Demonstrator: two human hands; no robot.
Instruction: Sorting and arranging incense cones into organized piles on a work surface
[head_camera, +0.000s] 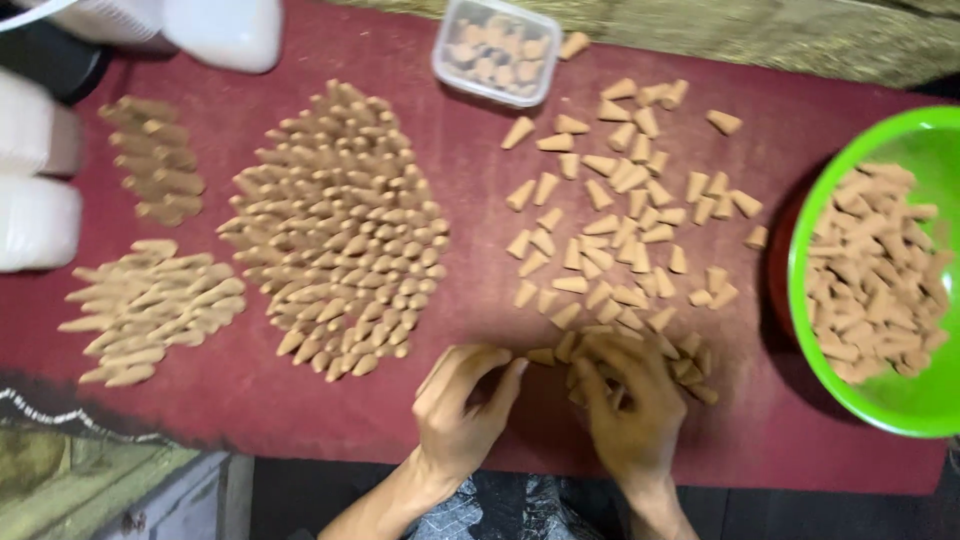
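Both hands work at the near edge of a worktop covered with a dark red cloth (480, 420). The left hand (462, 405) rests on the cloth with its fingers curled and its thumb stretched toward the other hand; its grip looks closed on one small tan cone, though the cone is mostly hidden, so I cannot tell for sure. The right hand (630, 405) lies over a small clump of tan cones (690, 360), fingers bent down among them and touching several; whether its grip is clamped on any single one cannot be told. Just beyond the hands, loose cones (620, 220) lie scattered flat across the middle of the cloth. To the left stands a large round cluster of upright cones (345, 230), packed close together, and farther left lie two smaller heaps (150, 310) of longer cones. A green bowl (860, 160) at the right edge holds more cones. A clear plastic box (497, 50) with cones inside sits at the far edge, and white containers (40, 170) stand at the far left.
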